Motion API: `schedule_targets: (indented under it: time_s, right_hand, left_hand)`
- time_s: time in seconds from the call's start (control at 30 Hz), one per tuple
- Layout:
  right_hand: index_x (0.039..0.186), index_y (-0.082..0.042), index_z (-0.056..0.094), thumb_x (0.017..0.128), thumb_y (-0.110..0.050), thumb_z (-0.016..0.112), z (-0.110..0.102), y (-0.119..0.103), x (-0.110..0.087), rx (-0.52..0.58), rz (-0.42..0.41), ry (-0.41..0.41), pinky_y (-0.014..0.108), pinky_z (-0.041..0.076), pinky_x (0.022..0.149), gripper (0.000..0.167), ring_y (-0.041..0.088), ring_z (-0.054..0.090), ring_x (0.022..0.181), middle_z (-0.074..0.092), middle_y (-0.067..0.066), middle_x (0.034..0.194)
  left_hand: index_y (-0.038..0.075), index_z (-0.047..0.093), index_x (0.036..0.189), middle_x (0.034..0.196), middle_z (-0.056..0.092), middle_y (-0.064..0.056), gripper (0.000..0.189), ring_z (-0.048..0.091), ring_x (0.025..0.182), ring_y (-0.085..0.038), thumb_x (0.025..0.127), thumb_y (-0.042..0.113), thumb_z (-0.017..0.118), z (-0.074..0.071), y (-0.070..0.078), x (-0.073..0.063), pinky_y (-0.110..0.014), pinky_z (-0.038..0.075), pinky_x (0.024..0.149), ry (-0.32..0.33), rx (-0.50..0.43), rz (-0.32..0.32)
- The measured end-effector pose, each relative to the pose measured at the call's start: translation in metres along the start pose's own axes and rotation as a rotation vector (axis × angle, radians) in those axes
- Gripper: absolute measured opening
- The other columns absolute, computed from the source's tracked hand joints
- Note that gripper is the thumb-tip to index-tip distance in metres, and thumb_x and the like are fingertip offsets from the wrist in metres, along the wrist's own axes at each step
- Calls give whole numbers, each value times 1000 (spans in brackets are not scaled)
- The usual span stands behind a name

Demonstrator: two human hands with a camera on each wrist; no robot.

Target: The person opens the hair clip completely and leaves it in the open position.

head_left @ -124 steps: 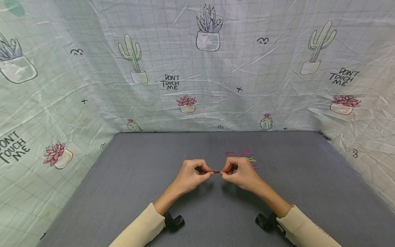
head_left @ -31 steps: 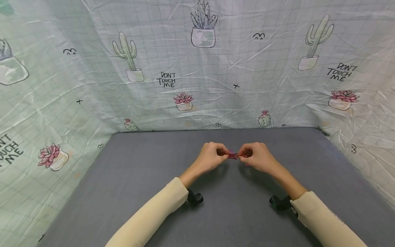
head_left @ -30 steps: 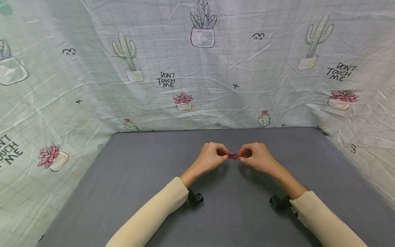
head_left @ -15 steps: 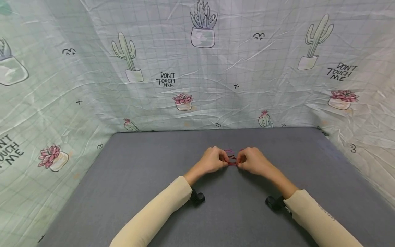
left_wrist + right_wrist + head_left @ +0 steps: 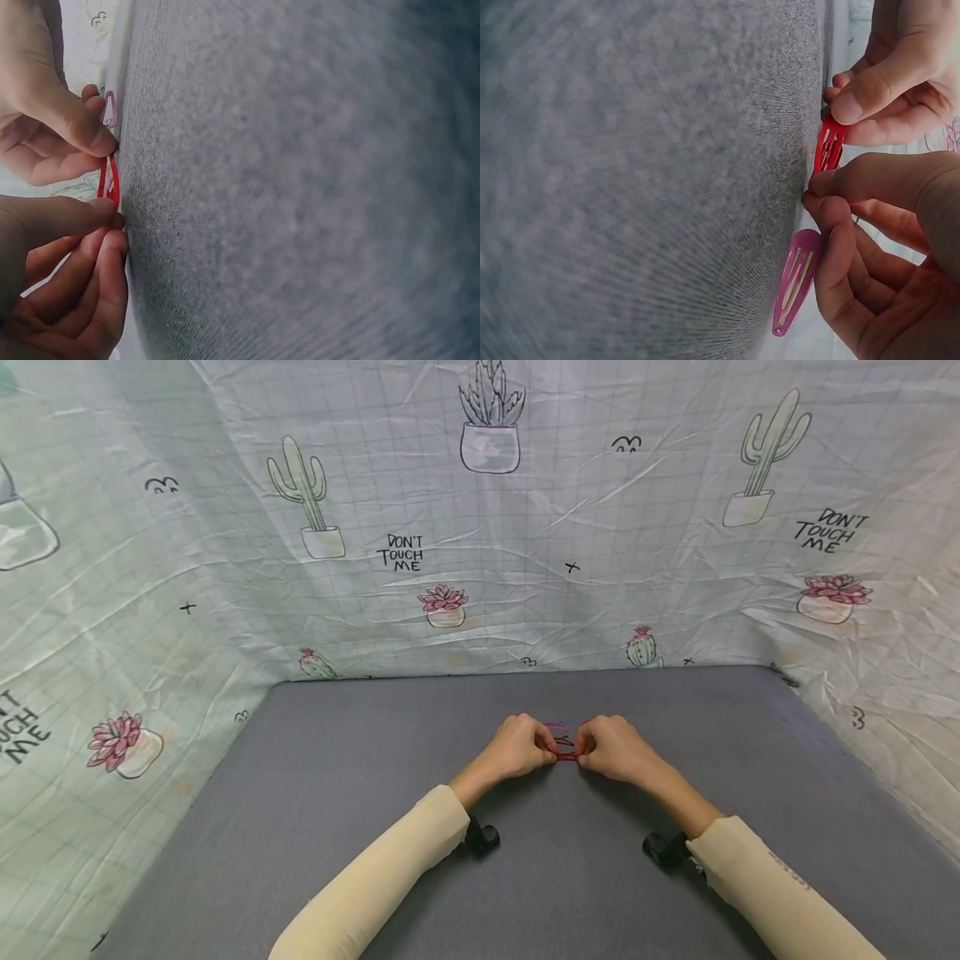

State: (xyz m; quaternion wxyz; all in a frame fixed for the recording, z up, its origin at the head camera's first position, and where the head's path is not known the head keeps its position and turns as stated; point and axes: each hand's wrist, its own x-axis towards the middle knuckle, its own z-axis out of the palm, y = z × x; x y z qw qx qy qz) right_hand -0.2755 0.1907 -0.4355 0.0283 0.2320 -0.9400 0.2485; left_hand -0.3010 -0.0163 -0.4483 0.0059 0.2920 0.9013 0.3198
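Observation:
In the head view my left hand [image 5: 517, 746] and right hand [image 5: 613, 747] meet low over the grey table. Between their fingertips they pinch opposite ends of a red snap hair clip [image 5: 567, 757]. The right wrist view shows slots in that red clip [image 5: 829, 146], held right at the table surface. Just behind it in the head view lies another red hair clip [image 5: 565, 742], with a pink-purple hair clip [image 5: 556, 725] farther back. A purple snap clip [image 5: 795, 281] lies beside my right hand in the right wrist view.
The grey table [image 5: 360, 777] runs back to a hanging cloth [image 5: 525, 527] printed with cacti, which also closes off both sides. Black wrist cameras [image 5: 482, 838] sit by the sleeve cuffs, low over the table.
Since about four seconds ago both hands have moved rightward with a red clip. Over the last second they drew slightly nearer, and another red clip shows behind them. The view tilted slightly.

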Motion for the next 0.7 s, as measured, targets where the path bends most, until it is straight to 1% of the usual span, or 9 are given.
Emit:
schedule_targets:
  time_s: [0.1, 0.17, 0.27, 0.3, 0.4, 0.47, 0.53, 0.7]
  right_hand:
    - [77, -11, 74, 80, -1, 78, -2, 0, 0, -2, 10, -12, 28, 44, 52, 11, 9, 54, 55, 68, -3, 66]
    - [78, -10, 75, 80, -1, 78, -2, 1, 0, 0, 15, -18, 29, 45, 53, 9, 10, 54, 56, 68, -3, 67]
    - [80, -8, 75, 80, -2, 77, -3, 2, 0, 6, 18, -32, 29, 45, 53, 7, 10, 55, 56, 69, -2, 69]
    - [80, -8, 75, 80, -2, 77, -3, 2, 0, 8, 17, -35, 29, 45, 53, 7, 10, 55, 56, 69, -2, 70]
    - [82, -9, 75, 81, -4, 78, -6, 3, -3, 25, 6, -40, 28, 47, 54, 6, 8, 56, 57, 70, -3, 71]
    - [83, -10, 76, 83, -5, 78, -9, 4, -7, 47, 1, -33, 28, 47, 54, 5, 8, 57, 58, 71, -3, 72]
    - [84, -9, 77, 86, -7, 78, -16, 5, -12, 65, -6, -17, 28, 47, 55, 3, 7, 58, 60, 72, -3, 74]
    - [86, -11, 77, 90, -12, 75, -42, 14, -32, 58, 8, 70, 27, 47, 59, 4, 7, 59, 65, 73, -4, 78]
  left_hand:
    - [12, 84, 86, 83, 80, -2, 5, 57, 59, -3, 85, 8, 81, 0, 0, 1, -17, 43, 55, -1, -11, -5]
    - [11, 83, 87, 83, 80, -2, 3, 58, 59, -3, 85, 9, 82, 0, 0, 1, -18, 44, 55, -7, -22, -11]
    - [9, 83, 89, 82, 80, -3, 4, 59, 59, -3, 86, 11, 83, 0, -1, 1, -18, 46, 56, -13, -36, -11]
    - [8, 83, 90, 82, 80, -2, 6, 60, 59, -2, 86, 13, 83, 1, -2, 0, -18, 47, 57, -11, -41, -9]
    - [10, 84, 91, 83, 80, -1, 6, 61, 60, -1, 88, 16, 81, -2, -4, -3, -18, 49, 57, 14, -78, -14]
    - [12, 84, 92, 84, 80, 0, 9, 62, 63, -1, 90, 19, 80, -7, -5, -8, -19, 50, 59, 42, -109, -19]
    - [14, 84, 95, 86, 80, 1, 11, 64, 67, -2, 92, 23, 78, -16, -6, -14, -22, 53, 61, 73, -136, -20]
    - [17, 83, 96, 88, 79, 3, 14, 67, 73, -5, 95, 29, 76, -44, -18, -34, -25, 55, 67, 162, -132, -24]
